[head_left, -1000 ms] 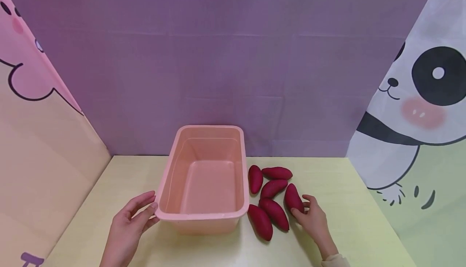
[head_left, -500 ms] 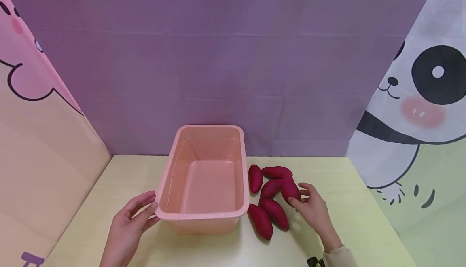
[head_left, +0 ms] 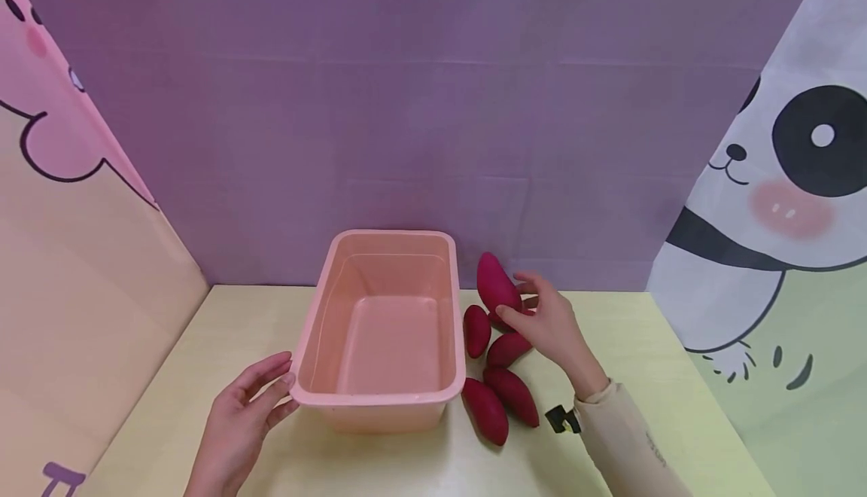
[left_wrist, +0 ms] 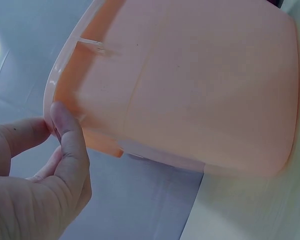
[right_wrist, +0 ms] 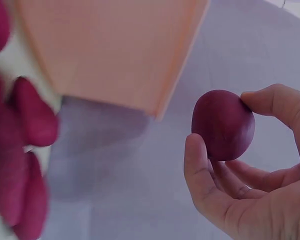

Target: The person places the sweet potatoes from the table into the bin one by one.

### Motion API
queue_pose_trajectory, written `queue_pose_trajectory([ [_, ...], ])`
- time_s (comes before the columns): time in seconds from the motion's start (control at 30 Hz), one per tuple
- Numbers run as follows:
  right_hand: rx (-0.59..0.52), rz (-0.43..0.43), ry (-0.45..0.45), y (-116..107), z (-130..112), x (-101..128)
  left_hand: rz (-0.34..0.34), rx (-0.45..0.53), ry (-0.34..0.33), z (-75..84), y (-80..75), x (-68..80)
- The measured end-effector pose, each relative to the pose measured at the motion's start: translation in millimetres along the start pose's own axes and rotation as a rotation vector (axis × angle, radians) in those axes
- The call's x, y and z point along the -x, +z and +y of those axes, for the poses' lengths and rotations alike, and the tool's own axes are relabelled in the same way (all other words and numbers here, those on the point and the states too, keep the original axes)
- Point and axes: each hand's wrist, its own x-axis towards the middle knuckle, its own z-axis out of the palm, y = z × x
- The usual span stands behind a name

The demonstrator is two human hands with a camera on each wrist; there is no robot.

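My right hand [head_left: 550, 326] pinches a dark red sweet potato [head_left: 495, 281] between thumb and fingers. It is raised over the back of the pile, right of the pink plastic tub [head_left: 379, 399]. In the right wrist view the sweet potato [right_wrist: 223, 125] shows end-on, round, with fingertips on its sides. My left hand [head_left: 238, 422] is at the tub's front left corner. Seen from the left wrist, its thumb and a finger pinch the rim [left_wrist: 49, 95]. Several more sweet potatoes [head_left: 485, 412] lie along the tub's right side; the rearmost is partly hidden by my right hand.
The tub stands on a pale yellow table [head_left: 650, 376], its inside bare. A purple cloth backdrop [head_left: 433, 105] rises behind the table. Printed panels with a panda [head_left: 819, 143] and a pink figure [head_left: 68, 120] flank it. A small black object [head_left: 563, 419] hangs by the right sleeve.
My right hand has lifted the sweet potato off the right side of the pile and carried it up, back and left toward the tub. The left hand stays at the rim.
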Motion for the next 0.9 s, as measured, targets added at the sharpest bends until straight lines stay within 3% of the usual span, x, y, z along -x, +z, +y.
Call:
queue_pose_trajectory([
  [0.3, 0.071, -0.114, -0.140, 25, -68, -49, -0.037, 0.067, -0.007, -3.5, -1.6, 0.0],
  [0.53, 0.144, -0.207, -0.151, 72, -118, -93, -0.060, 0.127, 0.009, -3.3, -6.4, -0.4],
  [0.73, 0.222, -0.283, -0.061, 113, -123, -109, -0.077, 0.167, 0.011, -5.5, -4.7, -0.5],
  [0.9, 0.130, -0.373, 0.032, 144, -109, -106, -0.070, 0.164, 0.002, -6.6, -3.4, 0.3],
])
